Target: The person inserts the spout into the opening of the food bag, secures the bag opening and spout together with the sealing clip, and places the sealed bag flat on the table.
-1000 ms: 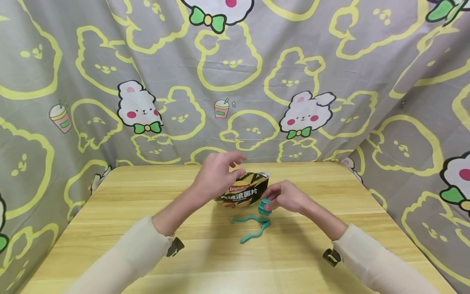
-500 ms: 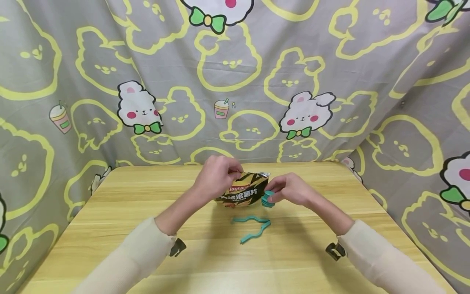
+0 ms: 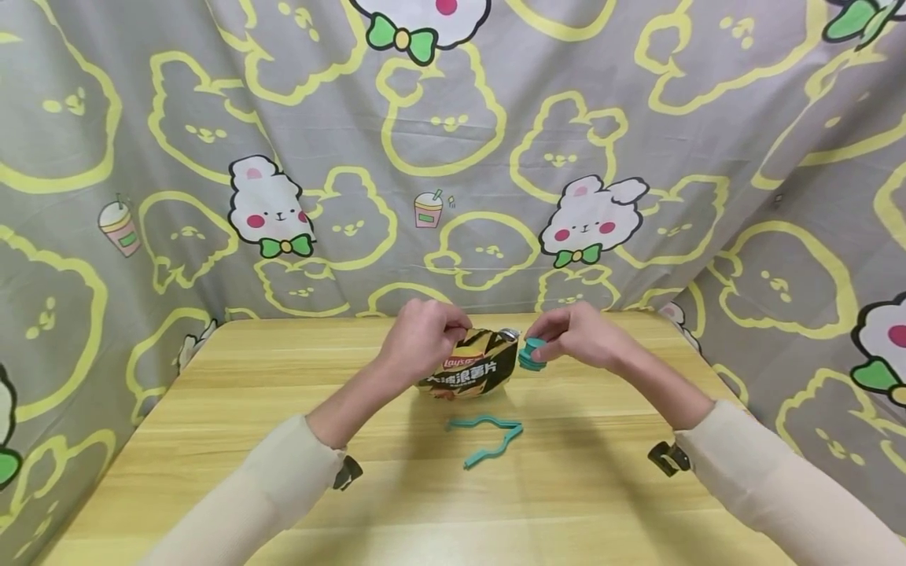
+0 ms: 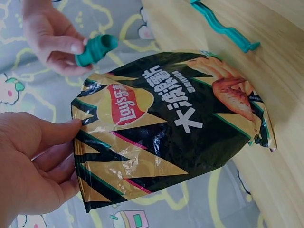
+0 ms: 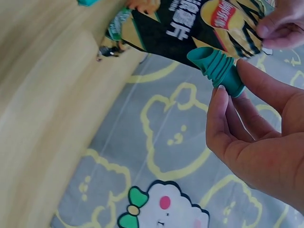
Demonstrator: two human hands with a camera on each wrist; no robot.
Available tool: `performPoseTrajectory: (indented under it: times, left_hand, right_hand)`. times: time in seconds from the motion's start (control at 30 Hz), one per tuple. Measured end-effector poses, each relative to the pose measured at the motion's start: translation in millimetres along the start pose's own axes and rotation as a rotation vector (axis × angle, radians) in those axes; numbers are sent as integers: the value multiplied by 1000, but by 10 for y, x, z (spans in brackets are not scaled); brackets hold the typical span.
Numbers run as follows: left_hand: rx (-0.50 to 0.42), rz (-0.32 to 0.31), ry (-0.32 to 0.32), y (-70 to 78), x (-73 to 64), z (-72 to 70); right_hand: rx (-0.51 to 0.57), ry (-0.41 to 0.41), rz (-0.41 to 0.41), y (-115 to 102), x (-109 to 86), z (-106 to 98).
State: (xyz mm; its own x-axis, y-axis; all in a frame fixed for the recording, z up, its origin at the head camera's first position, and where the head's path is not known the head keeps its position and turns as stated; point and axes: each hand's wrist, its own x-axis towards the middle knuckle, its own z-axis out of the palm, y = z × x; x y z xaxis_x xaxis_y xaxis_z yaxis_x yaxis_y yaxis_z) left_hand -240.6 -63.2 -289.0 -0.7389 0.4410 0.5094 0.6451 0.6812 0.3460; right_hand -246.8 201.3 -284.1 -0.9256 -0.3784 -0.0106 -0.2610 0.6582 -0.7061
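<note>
A black and gold Lay's chip bag (image 3: 470,373) stands toward the back middle of the table. My left hand (image 3: 422,339) pinches its top edge; in the left wrist view, thumb and fingers of this left hand (image 4: 35,164) grip one end of the bag (image 4: 156,128). To the right of the bag, my right hand (image 3: 583,336) holds a small teal threaded spout (image 3: 532,354). The right wrist view has this spout (image 5: 217,70) between thumb and fingertips, its slanted mouth facing the bag. In front of the bag lies a bent teal clip strip (image 3: 495,440), untouched by either hand.
The wooden table (image 3: 283,377) ends at a grey curtain (image 3: 325,118) with yellow cartoon outlines, which also hangs along both sides. Black bands (image 3: 668,458) sit at the wrists, by the rolled sleeves.
My left hand has come down and taken hold of the bag's top edge. The right hand has lifted the spout up and to the right, away from the strip. The strip stays put.
</note>
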Motion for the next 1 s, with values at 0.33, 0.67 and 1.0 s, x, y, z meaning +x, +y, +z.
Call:
performPoseTrajectory:
  times: [0.33, 0.67, 1.0]
  left_hand:
    - [10, 13, 6, -15, -2, 3]
    - [14, 20, 5, 3, 5, 14]
    - [10, 2, -1, 1, 0, -2]
  right_hand:
    - [-19, 71, -5, -236, 30, -177]
    - [-12, 101, 13, -316, 121, -119]
    - [47, 106, -22, -286, 201, -11]
